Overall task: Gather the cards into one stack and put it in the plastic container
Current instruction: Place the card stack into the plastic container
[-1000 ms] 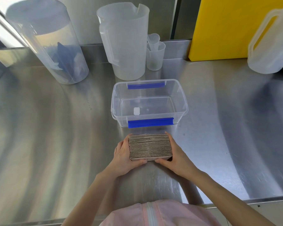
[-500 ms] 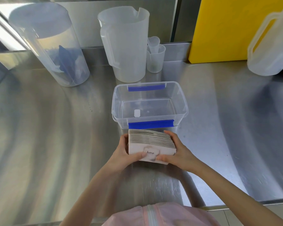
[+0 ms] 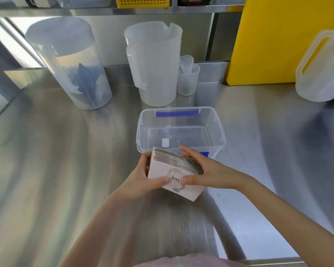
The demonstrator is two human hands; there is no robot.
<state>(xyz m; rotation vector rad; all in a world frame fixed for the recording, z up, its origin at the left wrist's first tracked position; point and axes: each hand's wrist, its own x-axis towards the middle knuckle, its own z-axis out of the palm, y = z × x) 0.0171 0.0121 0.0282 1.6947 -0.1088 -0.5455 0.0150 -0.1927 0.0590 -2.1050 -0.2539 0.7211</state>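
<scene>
left hand [image 3: 143,180]: grip clamped on card stack [image 3: 174,170] left side, thumb on front card | right hand [image 3: 206,170]: grip holding stack's right side, fingers over top edge | stack: lifted off counter [image 3: 66,170], tilted, printed face toward the person, long axis left-right, just before plastic container [image 3: 181,130] near rim | room: container open, counter bare around it

A single wide-angle view from the person's head looks forward and steeply down over the stainless-steel desk [image 3: 46,170]. It sits close above both forearms, with the clear rectangular plastic container [image 3: 219,135] near the centre. The steel back wall and a shelf edge curve across the top. No second view shares the scene.
</scene>
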